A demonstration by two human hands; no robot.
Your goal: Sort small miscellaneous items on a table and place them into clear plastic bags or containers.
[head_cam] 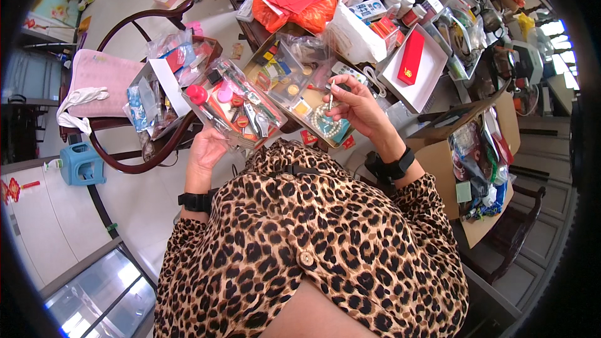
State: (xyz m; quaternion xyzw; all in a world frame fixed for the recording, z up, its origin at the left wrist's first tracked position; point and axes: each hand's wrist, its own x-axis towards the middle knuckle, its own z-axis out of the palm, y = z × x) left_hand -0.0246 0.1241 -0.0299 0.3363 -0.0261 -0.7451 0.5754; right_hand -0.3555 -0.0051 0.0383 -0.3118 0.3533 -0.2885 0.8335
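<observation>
My left hand (207, 149) grips the near left corner of a clear plastic box (271, 132) full of small items. Among them are a pink comb (225, 92), a red-capped bottle (197, 95) and several round red tins or lids. My right hand (350, 103) pinches a small, slim, light-coloured object (331, 95) upright between thumb and fingers; its kind is unclear. Right below my right hand, strings of white beads (332, 130) lie in an open box (303, 124). A clear plastic tray (281, 89) with a gold-coloured round piece rests in that box's left part.
An orange plastic bag (265, 11) and a white box (439, 51) holding a long red case (412, 58) stand beyond. A filled cardboard box (434, 164) is at right. At left, a wooden chair (141, 167) bears a pink cushion (105, 80) and a filled white box (166, 87).
</observation>
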